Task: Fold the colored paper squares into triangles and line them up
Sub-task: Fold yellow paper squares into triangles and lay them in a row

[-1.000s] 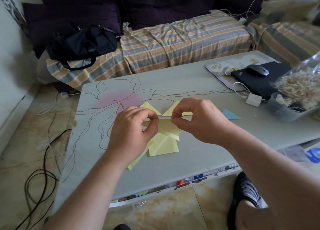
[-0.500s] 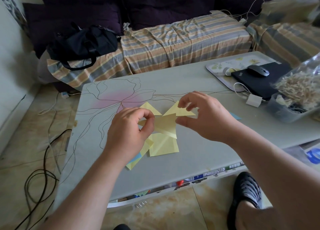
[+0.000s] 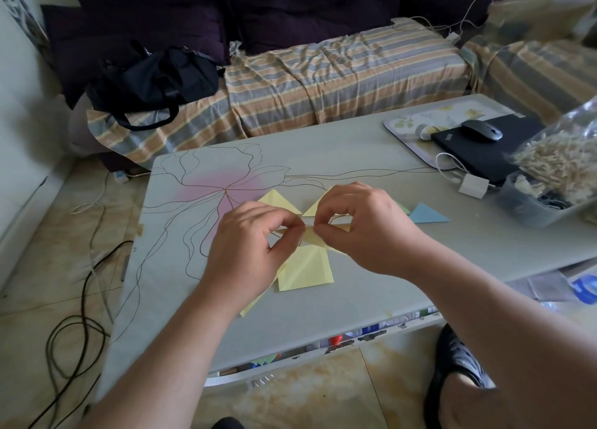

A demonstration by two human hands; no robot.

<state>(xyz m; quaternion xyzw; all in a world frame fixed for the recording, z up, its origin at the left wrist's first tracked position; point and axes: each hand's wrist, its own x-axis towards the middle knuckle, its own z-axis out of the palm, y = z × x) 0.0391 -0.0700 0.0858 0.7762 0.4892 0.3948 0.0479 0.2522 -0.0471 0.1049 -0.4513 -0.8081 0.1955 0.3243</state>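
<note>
Head view, tub (image 3: 529,210): on table (image 3: 371,157), holds pale shreds, dark cords.
Left hand (image 3: 248,244): fingers pinch yellow paper (image 3: 315,236).
Right hand (image 3: 365,228): fingers pinch same paper.

The surface (image 3: 193,299) is bare on the left and near its front edge. On the right a tub (image 3: 536,208), a white plug (image 3: 473,185), a black laptop (image 3: 478,157) and a mouse (image 3: 481,130) crowd the corner. A blue triangle (image 3: 426,214) lies between
</note>
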